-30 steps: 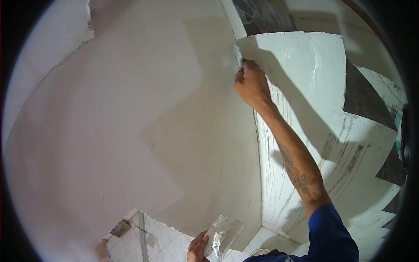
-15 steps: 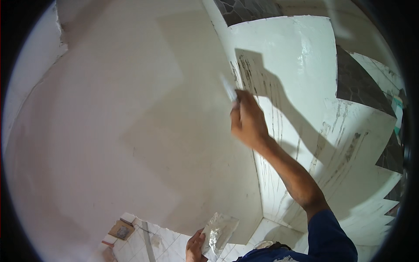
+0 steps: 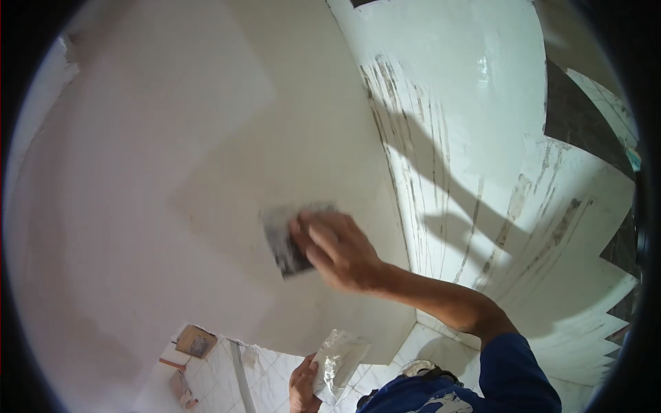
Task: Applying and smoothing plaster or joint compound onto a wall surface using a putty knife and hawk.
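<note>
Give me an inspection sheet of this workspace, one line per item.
Surface: pale wall, left; white wall, right, with dark streaks.
Work things: flat blade, blurred, wall contact unclear; pale plate with a glossy patch.
Clutter: brown squarish item near the pale wall's lower edge.
Hands: right hand grips the flat blade; left hand holds the pale plate.
Cables: nothing clearly seen.
Surroundings: tiled floor below; dark panels along the right.
</note>
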{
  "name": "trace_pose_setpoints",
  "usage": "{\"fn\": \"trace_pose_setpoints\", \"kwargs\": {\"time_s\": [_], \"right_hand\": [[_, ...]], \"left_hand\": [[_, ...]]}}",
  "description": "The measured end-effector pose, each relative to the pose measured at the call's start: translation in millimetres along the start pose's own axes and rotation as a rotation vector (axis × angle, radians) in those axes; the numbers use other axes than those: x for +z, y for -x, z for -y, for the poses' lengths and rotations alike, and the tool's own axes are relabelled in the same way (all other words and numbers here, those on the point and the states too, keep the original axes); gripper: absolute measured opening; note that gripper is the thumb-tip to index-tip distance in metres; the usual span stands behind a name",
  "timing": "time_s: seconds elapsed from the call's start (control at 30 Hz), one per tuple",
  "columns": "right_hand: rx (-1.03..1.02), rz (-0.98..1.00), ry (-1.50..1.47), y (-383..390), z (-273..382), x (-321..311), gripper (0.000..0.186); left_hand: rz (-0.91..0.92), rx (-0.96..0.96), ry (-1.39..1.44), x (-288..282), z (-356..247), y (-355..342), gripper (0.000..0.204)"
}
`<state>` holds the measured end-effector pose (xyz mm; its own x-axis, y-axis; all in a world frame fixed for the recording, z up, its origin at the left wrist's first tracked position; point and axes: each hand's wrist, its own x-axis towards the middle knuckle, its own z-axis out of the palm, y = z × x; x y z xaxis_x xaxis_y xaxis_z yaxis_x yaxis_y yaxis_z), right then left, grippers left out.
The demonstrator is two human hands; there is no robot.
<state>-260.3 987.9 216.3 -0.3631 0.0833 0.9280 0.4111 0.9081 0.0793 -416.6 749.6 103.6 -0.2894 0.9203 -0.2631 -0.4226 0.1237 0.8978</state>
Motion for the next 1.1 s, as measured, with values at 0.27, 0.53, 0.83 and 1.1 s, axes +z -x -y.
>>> {"fn": "trace_pose_setpoints", "kwargs": {"time_s": [0.27, 0.53, 0.83, 1.1], "right_hand": [[0.483, -0.235, -0.056, 3, -51, -26, 0.039], [0.311, -0.189, -0.218, -15, 53, 23, 0.049], [0.158, 0.039, -0.695, 63, 62, -62, 0.04], [1.337, -0.083, -1.045, 168, 22, -112, 0.028]], "left_hand": [[-0.03, -0.008, -0.015, -7, 11, 13, 0.047], [-0.064, 0.018, 0.034, -5, 34, 20, 0.044], [-0.033, 0.049, 0.104, -10, 66, 17, 0.041], [0.009, 0.096, 0.064, -5, 78, -11, 0.042]]}}
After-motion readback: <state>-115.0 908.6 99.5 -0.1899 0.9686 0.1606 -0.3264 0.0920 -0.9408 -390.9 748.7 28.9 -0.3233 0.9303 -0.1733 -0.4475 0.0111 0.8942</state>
